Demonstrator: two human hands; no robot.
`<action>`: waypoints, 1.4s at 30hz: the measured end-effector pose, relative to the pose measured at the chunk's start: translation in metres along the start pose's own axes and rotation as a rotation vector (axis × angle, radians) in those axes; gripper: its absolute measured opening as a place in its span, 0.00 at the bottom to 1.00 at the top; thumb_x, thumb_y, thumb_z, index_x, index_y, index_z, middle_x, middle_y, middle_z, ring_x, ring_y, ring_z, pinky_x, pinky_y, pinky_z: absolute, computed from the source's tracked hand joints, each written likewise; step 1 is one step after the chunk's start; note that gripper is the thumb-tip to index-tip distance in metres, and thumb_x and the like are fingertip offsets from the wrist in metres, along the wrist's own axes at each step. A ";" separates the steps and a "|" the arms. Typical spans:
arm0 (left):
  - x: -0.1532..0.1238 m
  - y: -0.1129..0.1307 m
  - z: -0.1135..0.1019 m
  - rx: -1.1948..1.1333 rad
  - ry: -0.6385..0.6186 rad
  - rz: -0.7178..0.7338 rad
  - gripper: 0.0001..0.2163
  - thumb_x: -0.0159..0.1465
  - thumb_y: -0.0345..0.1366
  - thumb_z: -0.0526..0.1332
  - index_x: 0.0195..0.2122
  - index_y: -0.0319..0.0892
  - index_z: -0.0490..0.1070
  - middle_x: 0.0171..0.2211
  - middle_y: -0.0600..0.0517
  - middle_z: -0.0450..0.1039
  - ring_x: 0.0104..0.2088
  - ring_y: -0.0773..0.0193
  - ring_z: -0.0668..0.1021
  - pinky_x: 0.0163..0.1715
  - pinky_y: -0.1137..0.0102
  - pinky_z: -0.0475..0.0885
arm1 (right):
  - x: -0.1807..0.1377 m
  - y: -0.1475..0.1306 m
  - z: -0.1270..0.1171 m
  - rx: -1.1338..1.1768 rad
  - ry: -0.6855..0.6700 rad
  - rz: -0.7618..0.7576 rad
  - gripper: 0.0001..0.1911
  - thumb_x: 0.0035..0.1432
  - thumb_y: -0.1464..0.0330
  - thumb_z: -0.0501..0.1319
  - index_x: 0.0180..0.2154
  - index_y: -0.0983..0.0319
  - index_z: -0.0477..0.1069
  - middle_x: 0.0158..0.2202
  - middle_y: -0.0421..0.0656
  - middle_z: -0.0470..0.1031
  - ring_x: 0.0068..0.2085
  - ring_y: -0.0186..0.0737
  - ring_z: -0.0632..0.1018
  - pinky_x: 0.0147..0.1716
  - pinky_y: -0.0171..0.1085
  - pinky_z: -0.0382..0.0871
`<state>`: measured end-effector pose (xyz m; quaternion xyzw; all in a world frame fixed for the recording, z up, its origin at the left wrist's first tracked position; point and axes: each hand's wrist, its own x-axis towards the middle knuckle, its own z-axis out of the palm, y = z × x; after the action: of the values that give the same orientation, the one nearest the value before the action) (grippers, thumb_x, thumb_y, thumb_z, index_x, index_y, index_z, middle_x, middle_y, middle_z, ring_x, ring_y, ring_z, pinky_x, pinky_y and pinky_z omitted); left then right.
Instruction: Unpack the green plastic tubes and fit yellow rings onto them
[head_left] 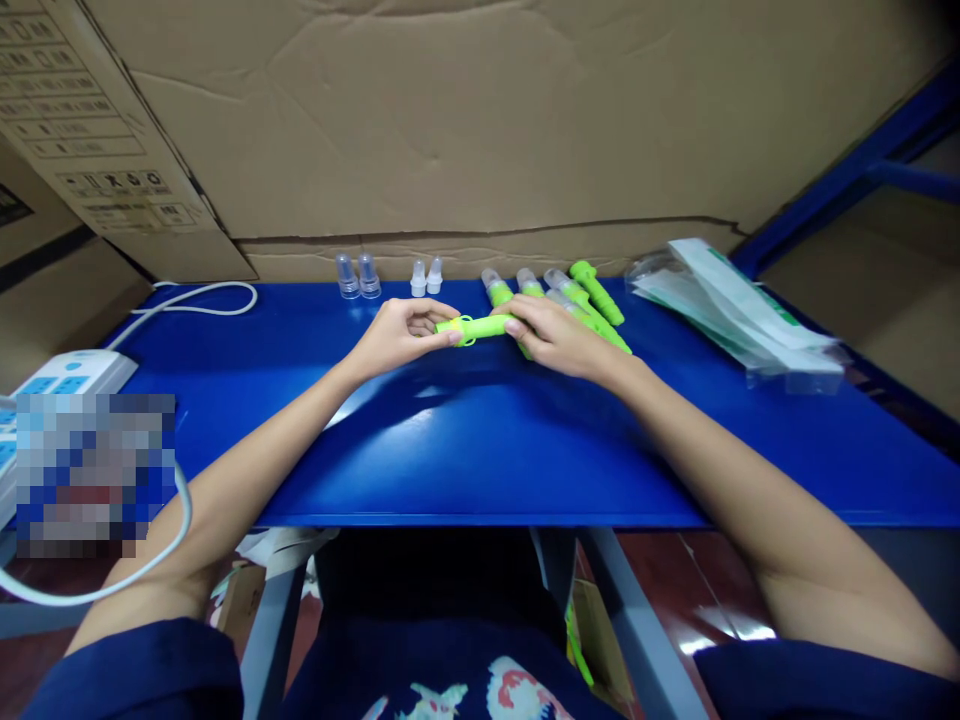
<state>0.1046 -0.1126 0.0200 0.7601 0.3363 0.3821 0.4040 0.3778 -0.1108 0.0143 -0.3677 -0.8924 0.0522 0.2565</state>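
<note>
Between my two hands, a lime-green plastic tube [486, 327] with a thin ring and a yellowish part at its left end is held roughly level above the table. My left hand [401, 335] pinches that left end between thumb and fingers. My right hand [556, 335] is closed around the other end, hiding part of it. Just behind my right hand lie several similar green tubes with clear caps [570, 288]. One green tube [598, 292] beside them has a wider green head and no visible clear cap.
Two clear caps [358, 277] and two smaller whitish caps [427, 277] stand at the back of the blue table [420, 450]. Plastic bags [750, 315] lie right. At left are a power strip [75, 375], its white cable and a blurred-out object. Cardboard [450, 120] walls the back.
</note>
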 end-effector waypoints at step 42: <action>0.000 -0.007 0.006 -0.125 0.109 0.103 0.27 0.52 0.49 0.79 0.48 0.38 0.81 0.49 0.43 0.80 0.50 0.57 0.83 0.51 0.64 0.80 | -0.007 -0.021 0.004 -0.116 0.029 0.142 0.24 0.77 0.55 0.40 0.44 0.57 0.71 0.36 0.50 0.79 0.37 0.54 0.80 0.37 0.48 0.69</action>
<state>0.1083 -0.1117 0.0118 0.7277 0.2936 0.4633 0.4118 0.3669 -0.1304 0.0142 -0.4450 -0.8617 0.0133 0.2433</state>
